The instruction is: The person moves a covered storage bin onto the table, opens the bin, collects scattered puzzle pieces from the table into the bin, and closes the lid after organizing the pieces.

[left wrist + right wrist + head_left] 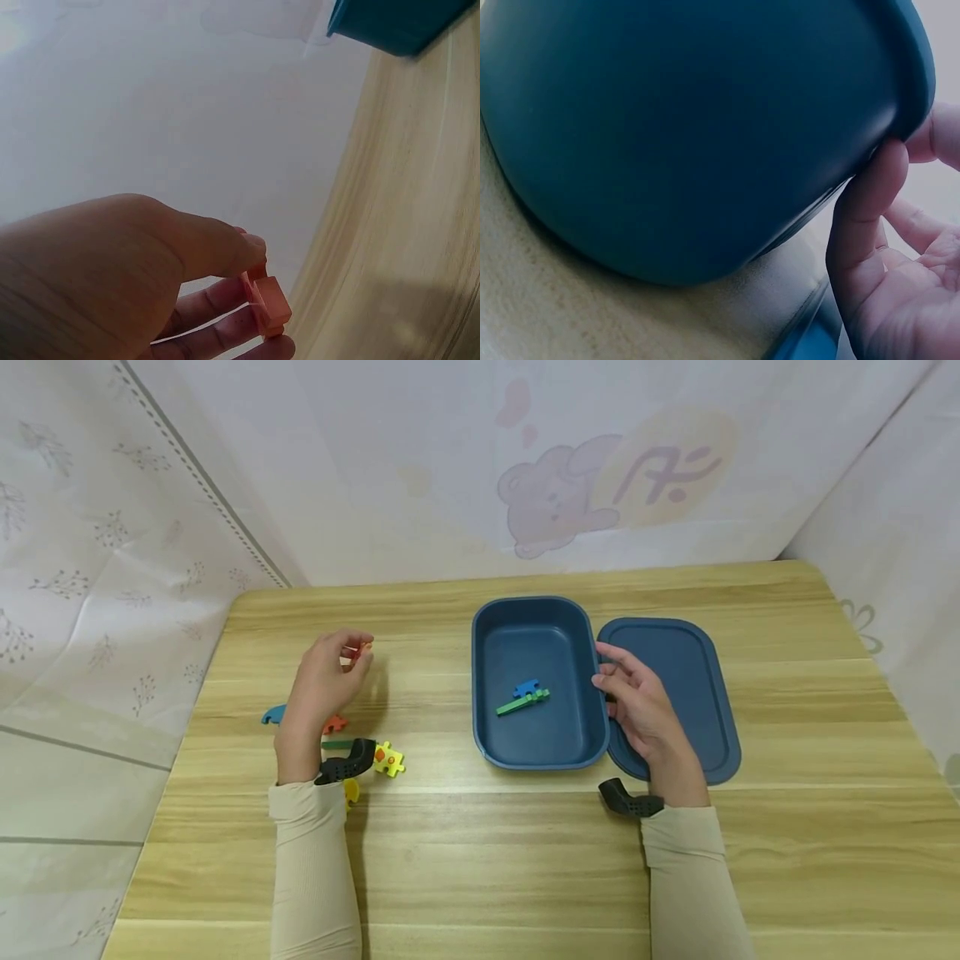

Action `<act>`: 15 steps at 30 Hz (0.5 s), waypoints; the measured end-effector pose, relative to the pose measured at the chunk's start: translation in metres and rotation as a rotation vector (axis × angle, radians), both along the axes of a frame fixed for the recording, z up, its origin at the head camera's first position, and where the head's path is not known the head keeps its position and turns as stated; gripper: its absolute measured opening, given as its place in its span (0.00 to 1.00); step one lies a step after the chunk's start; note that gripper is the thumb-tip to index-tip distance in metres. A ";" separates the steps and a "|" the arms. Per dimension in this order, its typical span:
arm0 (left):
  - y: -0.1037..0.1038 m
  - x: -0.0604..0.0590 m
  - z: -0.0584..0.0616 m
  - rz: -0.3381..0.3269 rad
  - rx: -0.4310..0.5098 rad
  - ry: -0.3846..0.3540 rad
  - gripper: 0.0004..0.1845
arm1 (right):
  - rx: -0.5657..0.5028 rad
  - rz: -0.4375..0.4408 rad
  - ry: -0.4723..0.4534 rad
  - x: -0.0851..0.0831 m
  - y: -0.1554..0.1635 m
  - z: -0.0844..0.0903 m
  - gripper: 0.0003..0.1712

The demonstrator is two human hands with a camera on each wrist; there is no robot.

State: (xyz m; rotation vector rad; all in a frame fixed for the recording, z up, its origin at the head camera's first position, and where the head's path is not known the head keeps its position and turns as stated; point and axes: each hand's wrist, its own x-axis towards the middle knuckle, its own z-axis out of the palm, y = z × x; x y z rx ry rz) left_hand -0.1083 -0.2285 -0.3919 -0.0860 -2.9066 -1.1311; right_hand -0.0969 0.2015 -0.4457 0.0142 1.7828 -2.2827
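Note:
My left hand (322, 681) is raised over the left side of the table and pinches a small orange puzzle piece (271, 301) between thumb and fingers. In the head view the fingers mostly hide that piece. At the right side wall of a dark blue rectangular box (540, 752), my right hand (637, 706) grips the rim with thumb and fingertips. Inside the box lie a blue puzzle piece (527, 687) and a long green piece (522, 702), close together on the floor of it.
Below the left wrist are a yellow puzzle piece (390, 760), a red-orange piece (335, 724), a blue piece (273, 715), a green piece (337, 745) and another yellow piece (352, 792), partly covered. A dark blue lid (693, 693) lies right of the box, under the right hand.

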 end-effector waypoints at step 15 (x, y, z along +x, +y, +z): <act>0.008 0.000 0.004 -0.032 0.048 0.010 0.17 | -0.016 0.010 0.005 -0.001 0.000 0.000 0.35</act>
